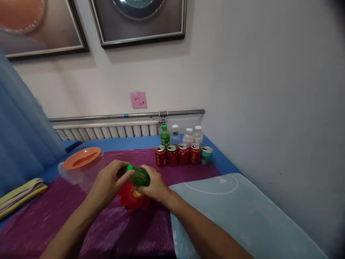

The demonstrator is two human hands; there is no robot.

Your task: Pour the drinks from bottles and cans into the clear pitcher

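A green plastic bottle (141, 176) is held tilted over a red scalloped dish (134, 200) with a yellow mark. Wrapped round the bottle's body is my right hand (155, 185), closed. My left hand (111, 177) is closed at the other end, its thumb and fingers on the green cap (129, 167). The cap appears to sit on the bottle's neck; its far side is hidden by my fingers. Part of the dish is covered by the bottle and my hands.
Red cans (171, 155) and a green can (207, 155) stand in a row at the back. Behind them are a green bottle (165, 136) and clear bottles (198, 136). A clear jug with an orange lid (82, 158), a folded yellow cloth (23, 196) and a light-blue mat (229, 208) lie around.
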